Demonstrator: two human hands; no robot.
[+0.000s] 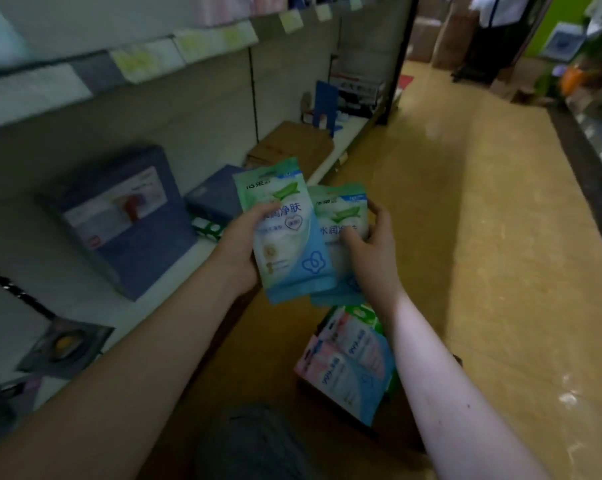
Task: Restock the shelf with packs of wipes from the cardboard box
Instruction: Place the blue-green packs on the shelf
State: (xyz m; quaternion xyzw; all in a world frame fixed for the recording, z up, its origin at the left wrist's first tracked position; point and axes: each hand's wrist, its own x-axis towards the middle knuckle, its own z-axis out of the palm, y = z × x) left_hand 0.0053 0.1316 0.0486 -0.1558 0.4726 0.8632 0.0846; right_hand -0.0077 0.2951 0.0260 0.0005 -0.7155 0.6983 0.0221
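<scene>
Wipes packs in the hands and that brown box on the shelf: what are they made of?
The wipes packs look like thin plastic film, smooth and slightly glossy, printed all over with flat sealed edges. The brown box looks like cardboard, matt with folded flaps, though blurred.

- Right pack (344, 213), at 3 o'clock of the left pack (285, 233): left edge hidden behind it, print partly under the right hand (374, 244).
- Box (327, 407), 6 o'clock: walls mostly hidden by stacked packs (351, 362).
- Labels (136, 60), 11 o'clock: blurred, unreadable.
- Person (496, 26), 1 o'clock: cut off by the top edge.
</scene>
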